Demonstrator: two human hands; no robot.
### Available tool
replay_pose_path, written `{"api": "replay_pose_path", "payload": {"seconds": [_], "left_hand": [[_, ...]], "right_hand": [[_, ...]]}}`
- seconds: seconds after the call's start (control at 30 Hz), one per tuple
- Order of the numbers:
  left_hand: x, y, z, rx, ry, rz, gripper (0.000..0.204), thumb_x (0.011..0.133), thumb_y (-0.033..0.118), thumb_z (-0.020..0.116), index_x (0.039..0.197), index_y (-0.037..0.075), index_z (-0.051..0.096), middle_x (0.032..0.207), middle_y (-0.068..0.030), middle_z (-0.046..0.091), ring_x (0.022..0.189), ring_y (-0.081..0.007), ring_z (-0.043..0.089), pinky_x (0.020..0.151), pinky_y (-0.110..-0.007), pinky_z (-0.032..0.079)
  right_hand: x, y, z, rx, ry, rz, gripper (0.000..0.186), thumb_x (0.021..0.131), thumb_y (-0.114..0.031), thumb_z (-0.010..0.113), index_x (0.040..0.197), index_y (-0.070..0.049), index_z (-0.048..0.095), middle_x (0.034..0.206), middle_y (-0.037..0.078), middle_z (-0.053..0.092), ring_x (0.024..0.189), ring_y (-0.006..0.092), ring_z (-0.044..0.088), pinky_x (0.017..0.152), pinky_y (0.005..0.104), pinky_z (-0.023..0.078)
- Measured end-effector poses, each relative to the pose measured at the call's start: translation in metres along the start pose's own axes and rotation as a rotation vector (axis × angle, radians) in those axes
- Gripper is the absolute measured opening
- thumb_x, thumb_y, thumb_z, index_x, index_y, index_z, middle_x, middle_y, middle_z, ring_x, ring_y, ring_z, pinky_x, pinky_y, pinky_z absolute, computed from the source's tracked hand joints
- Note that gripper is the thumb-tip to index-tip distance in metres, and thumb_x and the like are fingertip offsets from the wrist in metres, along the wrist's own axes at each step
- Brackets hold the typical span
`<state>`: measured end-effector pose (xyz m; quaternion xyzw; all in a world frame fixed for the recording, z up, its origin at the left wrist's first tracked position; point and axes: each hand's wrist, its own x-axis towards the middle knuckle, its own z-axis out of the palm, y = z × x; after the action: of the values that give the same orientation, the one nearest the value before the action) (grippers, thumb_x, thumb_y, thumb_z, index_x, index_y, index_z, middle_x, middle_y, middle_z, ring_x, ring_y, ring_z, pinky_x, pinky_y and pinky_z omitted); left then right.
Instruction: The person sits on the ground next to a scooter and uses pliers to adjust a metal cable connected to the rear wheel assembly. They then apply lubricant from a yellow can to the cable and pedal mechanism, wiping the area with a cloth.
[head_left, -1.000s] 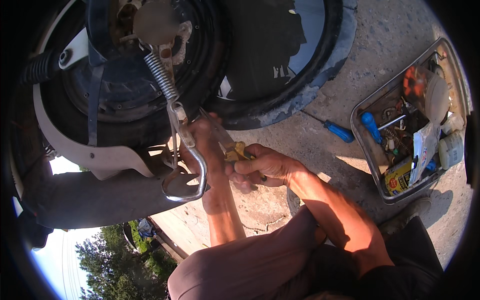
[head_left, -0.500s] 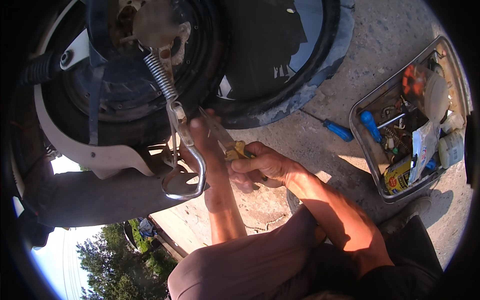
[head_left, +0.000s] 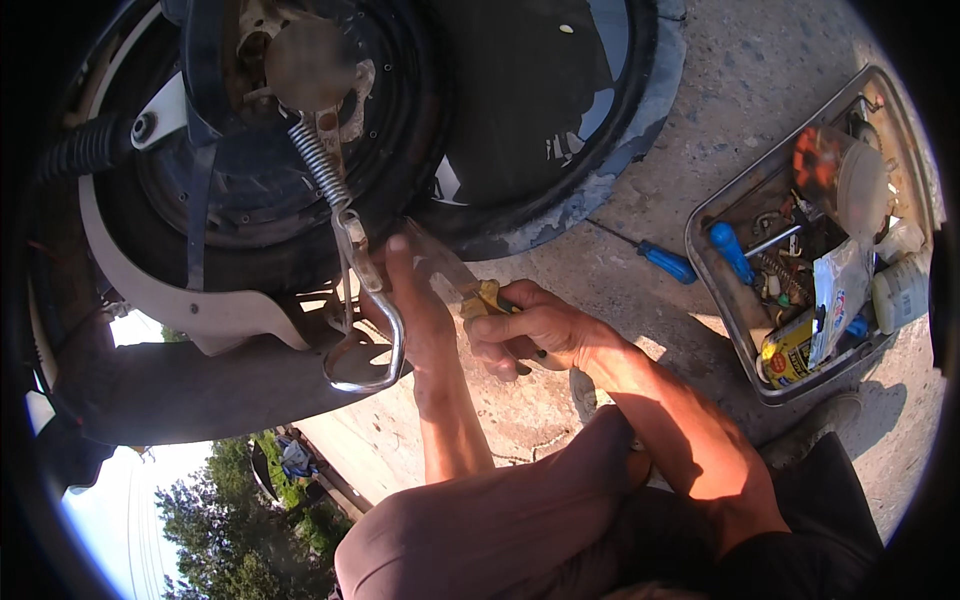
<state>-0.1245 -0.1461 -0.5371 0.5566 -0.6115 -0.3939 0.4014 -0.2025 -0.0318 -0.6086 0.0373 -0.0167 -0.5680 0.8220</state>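
Note:
My right hand (head_left: 535, 328) is closed round the yellow handles of a tool (head_left: 485, 303) with a long, tapered metal end; blur hides its exact kind. That metal end points up and left toward the tyre (head_left: 300, 262) of a motorbike wheel. My left hand (head_left: 415, 310) is beside the tyre, just right of the chrome side stand (head_left: 397, 345), thumb pointing up. Its other fingers are mostly hidden behind the stand, so what they hold does not show. A coil spring (head_left: 320, 170) runs up from the stand.
A round black basin of dark water (head_left: 640, 150) stands beside the wheel. On the concrete lies a blue-handled screwdriver (head_left: 665, 262). At the right, a metal tray (head_left: 722, 345) holds tools, a jar, packets and small parts. My knee (head_left: 480, 530) is below my hands.
The tool in my right hand has shifted slightly right and down. My left thumb has straightened upward beside the tyre. The view has moved a little, so basin and tray appear further left.

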Motion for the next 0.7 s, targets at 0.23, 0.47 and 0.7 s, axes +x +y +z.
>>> {"api": "replay_pose_path", "payload": {"seconds": [0.23, 0.47, 0.7], "left_hand": [[-0.003, 0.006, 0.008, 0.053, -0.014, 0.007, 0.030, 0.101, 0.021, 0.070, 0.118, -0.003, 0.062, 0.100, -0.0131, 0.071, 0.083, -0.0188, 0.069, 0.067, -0.030, 0.055], [-0.002, 0.006, 0.013, 0.039, 0.037, -0.064, 0.021, 0.102, 0.019, 0.070, 0.110, 0.001, 0.066, 0.095, -0.0069, 0.071, 0.080, -0.0151, 0.066, 0.059, -0.026, 0.051], [-0.001, 0.005, 0.015, 0.049, 0.037, -0.041, 0.025, 0.099, 0.023, 0.075, 0.104, 0.001, 0.064, 0.092, -0.0060, 0.067, 0.076, -0.0150, 0.066, 0.056, -0.026, 0.048]], "right_hand": [[-0.006, -0.010, -0.003, 0.017, -0.038, -0.029, 0.024, 0.099, -0.020, 0.074, 0.097, -0.001, 0.062, 0.074, 0.009, 0.059, 0.062, 0.0186, 0.058, 0.059, 0.0361, 0.050], [-0.018, -0.012, 0.002, 0.038, -0.081, -0.061, 0.023, 0.101, -0.018, 0.072, 0.098, 0.002, 0.061, 0.077, 0.010, 0.061, 0.063, 0.0197, 0.061, 0.060, 0.0360, 0.052], [-0.043, -0.011, 0.011, 0.052, -0.114, -0.170, 0.025, 0.102, -0.017, 0.071, 0.103, 0.006, 0.062, 0.078, 0.012, 0.064, 0.069, 0.0216, 0.064, 0.062, 0.0363, 0.053]]}}
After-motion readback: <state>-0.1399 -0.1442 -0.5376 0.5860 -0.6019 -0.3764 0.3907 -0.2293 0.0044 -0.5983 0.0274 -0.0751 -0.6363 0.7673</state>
